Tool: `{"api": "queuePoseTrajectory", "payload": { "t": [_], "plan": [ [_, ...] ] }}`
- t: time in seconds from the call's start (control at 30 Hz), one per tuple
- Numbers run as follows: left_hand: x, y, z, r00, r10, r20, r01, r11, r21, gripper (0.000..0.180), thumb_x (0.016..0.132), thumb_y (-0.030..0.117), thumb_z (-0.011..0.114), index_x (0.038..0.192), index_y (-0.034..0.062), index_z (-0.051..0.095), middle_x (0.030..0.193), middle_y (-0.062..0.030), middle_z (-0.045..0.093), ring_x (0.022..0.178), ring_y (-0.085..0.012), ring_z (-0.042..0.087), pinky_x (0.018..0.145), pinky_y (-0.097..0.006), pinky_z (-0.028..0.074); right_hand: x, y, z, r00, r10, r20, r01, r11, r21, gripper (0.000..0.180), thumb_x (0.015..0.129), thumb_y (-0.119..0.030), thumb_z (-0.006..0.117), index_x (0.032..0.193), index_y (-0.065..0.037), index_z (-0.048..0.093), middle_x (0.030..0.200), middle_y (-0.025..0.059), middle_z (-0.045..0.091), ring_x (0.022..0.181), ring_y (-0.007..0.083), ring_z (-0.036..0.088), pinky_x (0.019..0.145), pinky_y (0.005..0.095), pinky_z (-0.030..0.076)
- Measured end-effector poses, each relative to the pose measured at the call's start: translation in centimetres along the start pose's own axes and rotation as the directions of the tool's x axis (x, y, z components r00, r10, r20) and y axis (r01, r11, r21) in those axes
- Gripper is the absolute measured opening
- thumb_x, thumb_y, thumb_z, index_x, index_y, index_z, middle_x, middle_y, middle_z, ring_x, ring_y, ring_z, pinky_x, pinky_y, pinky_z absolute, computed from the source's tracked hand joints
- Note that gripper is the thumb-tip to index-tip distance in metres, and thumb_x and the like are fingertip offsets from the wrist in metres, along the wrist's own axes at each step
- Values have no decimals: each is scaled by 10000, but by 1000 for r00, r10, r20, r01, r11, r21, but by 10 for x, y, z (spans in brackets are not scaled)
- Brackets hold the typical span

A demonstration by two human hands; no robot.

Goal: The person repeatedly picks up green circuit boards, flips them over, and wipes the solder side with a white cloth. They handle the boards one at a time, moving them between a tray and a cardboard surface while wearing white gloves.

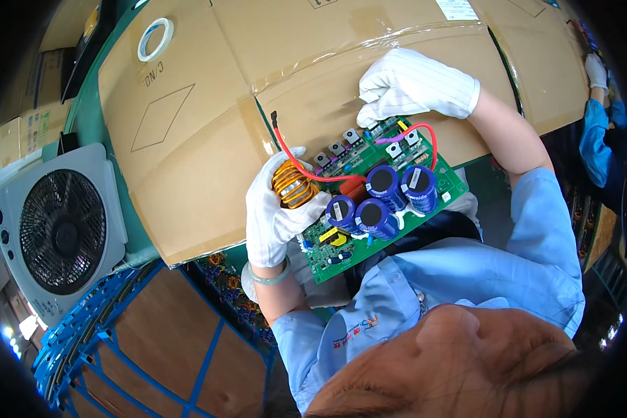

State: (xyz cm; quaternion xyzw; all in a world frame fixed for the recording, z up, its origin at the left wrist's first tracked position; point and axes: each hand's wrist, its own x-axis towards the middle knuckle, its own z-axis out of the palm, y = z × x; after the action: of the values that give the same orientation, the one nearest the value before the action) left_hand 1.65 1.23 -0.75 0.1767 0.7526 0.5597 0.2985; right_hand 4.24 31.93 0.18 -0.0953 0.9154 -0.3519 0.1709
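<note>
Your gloved left hand is closed on the near-left end of the green circuit board, thumb against its copper coil; your right hand is curled, fingertips pressing the board's far edge by the red wire; the board sits tilted over the edge of the cardboard-covered worktop; a tape roll lies well apart; a grey fan stands left.

green circuit board, the reference item: four capacitors on it, dark blue with black tops; copper-gold coil at its left edge; red wire across its upper part, purple wire near its top. both gloves white, left hand, right hand. brown cardboard beneath. pale grey fan far left, black grille.
</note>
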Motion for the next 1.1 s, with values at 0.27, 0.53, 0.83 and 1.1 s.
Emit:
{"api": "queuePoseTrajectory", "payload": {
  "t": [0.27, 0.53, 0.83, 1.1],
  "plan": [
    [5, -1, -4, 1000, -18, 16, 18, 1000, -17, 680, 677, 111, 881, 1254, -44, 557, 1011, -79, 679, 879, -112, 639, 807, -268, 540, -11, 5, -5, 992, -17, -122, 11, 999, -49, 386, 806, -430, 734, 835, -64, 617, 722, 134, 594, 682, 338, 582, 605, 412, 430],
    [4, -1, -4, 999, -24, 36, 29, 991, -131, 697, 689, 166, 899, 1256, -48, 555, 1023, -82, 678, 901, -117, 641, 823, -284, 544, -18, 14, -8, 981, -170, -98, 165, 984, -62, 239, 809, -243, 754, 986, -92, 699, 887, 73, 717, 750, 277, 668, 657, 354, 514],
    [6, 3, -5, 998, -32, 47, 37, 995, -95, 702, 692, 170, 879, 1276, -37, 549, 1030, -78, 661, 927, -130, 630, 842, -278, 527, -24, 8, -26, 981, -66, -185, 83, 993, 86, 304, 855, -280, 730, 1036, -37, 711, 915, 80, 706, 820, 188, 649, 773, 322, 518],
    [7, -10, -3, 997, -49, 54, 61, 966, -250, 733, 702, 208, 893, 1294, -27, 531, 1062, -120, 658, 997, -189, 640, 870, -314, 538, -26, -8, -19, 975, -194, 109, 133, 900, 416, 373, 796, -384, 795, 912, -38, 721, 790, 94, 698, 698, 200, 646, 641, 327, 497]
  ]
}}
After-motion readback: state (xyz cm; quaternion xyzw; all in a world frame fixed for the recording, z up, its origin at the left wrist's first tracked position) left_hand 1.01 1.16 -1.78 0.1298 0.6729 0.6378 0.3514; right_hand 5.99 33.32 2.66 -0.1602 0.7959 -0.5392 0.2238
